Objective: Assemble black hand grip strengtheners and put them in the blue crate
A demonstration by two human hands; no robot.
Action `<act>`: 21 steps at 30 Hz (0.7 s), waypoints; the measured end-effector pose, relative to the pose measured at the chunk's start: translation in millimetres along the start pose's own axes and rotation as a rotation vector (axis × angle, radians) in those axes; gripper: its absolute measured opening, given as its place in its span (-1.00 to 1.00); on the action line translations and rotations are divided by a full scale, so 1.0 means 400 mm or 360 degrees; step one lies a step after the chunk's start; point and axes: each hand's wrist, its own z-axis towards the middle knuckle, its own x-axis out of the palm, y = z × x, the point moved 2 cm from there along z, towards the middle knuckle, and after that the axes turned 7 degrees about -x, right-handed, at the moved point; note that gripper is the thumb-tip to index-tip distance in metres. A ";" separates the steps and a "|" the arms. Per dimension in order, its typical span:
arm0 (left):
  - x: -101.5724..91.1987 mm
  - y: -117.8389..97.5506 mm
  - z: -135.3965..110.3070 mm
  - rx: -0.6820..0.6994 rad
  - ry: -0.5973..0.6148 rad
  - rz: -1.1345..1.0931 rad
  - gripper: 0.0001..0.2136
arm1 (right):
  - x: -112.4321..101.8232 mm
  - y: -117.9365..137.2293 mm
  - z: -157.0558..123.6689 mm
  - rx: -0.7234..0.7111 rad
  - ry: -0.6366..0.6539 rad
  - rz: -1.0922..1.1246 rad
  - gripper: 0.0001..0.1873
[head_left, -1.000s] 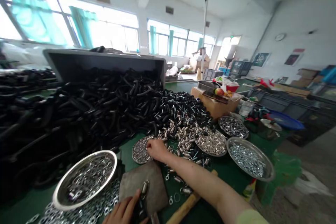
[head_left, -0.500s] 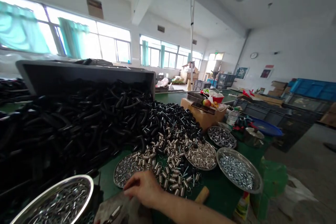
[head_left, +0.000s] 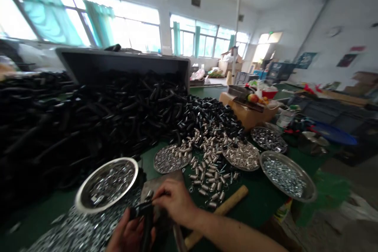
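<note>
My left hand [head_left: 127, 233] is wrapped around a black handle [head_left: 147, 228] that stands close to upright, and a small metal fitting [head_left: 149, 195] shows at its upper end. My right hand [head_left: 174, 201] is just beside it, with the fingers [head_left: 158, 196] curled in and pinching at that upper end, though the feed is too blurred for me to make out the exact contact. Both hands are over a worn grey pad [head_left: 162, 179] lying on the green tabletop [head_left: 260, 204]. To the left of my hands is a steel bowl of washers [head_left: 108, 185], with loose washers [head_left: 79, 228] spread across the tabletop in front of it. To the right, coil springs [head_left: 209, 177] lie scattered near a wooden handle [head_left: 220, 216], whose far end rests apart from the pad. Farther out, round metal trays hold nuts [head_left: 171, 158], small silver tubes [head_left: 240, 155], more nuts [head_left: 268, 139] and washers [head_left: 288, 176]. Behind them, a large heap of black curved handles [head_left: 88, 126] fills the left side, banked against a dark bin [head_left: 122, 63], and a mass of short black pieces with metal pins [head_left: 206, 118] runs down toward the trays.
</note>
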 end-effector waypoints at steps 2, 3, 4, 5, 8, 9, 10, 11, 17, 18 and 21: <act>0.027 -0.026 -0.049 -0.0644 0.0254 -0.0790 -0.64 | -0.009 0.016 -0.003 -0.0031 0.0006 0.0029 -0.94; 0.040 -0.040 -0.066 -0.0803 0.0273 -0.1097 -0.69 | -0.012 0.016 -0.003 -0.0029 0.0041 0.0055 -0.94; 0.052 -0.053 -0.075 -0.0868 0.0286 -0.1321 -0.70 | -0.014 0.013 -0.002 -0.0021 0.0067 0.0086 -0.94; 0.060 -0.062 -0.079 -0.0902 0.0298 -0.1467 -0.70 | -0.015 0.007 0.000 -0.0017 0.0080 0.0132 -0.95; 0.064 -0.072 -0.080 -0.0900 0.0322 -0.1673 -0.68 | -0.016 -0.007 0.001 -0.0030 0.0086 0.0207 -0.97; 0.062 -0.072 -0.081 -0.0893 0.0325 -0.1703 -0.67 | -0.016 -0.008 0.000 -0.0047 0.0095 0.0202 -0.97; 0.060 -0.071 -0.082 -0.0888 0.0326 -0.1726 -0.67 | -0.015 -0.006 -0.001 -0.0066 0.0113 0.0189 -0.97; 0.058 -0.070 -0.083 -0.0886 0.0324 -0.1743 -0.67 | -0.014 -0.004 -0.003 -0.0085 0.0134 0.0175 -0.97; 0.061 -0.059 -0.081 -0.0872 0.0349 -0.1673 -0.65 | -0.005 0.005 -0.001 -0.0143 0.0258 0.0079 -0.96; 0.060 -0.056 -0.081 -0.0865 0.0360 -0.1642 -0.65 | -0.005 0.004 0.001 -0.0144 0.0286 0.0065 -0.96; 0.045 -0.043 -0.076 -0.0829 0.0372 -0.1460 -0.65 | -0.010 -0.001 0.005 -0.0116 0.0354 0.0041 -0.98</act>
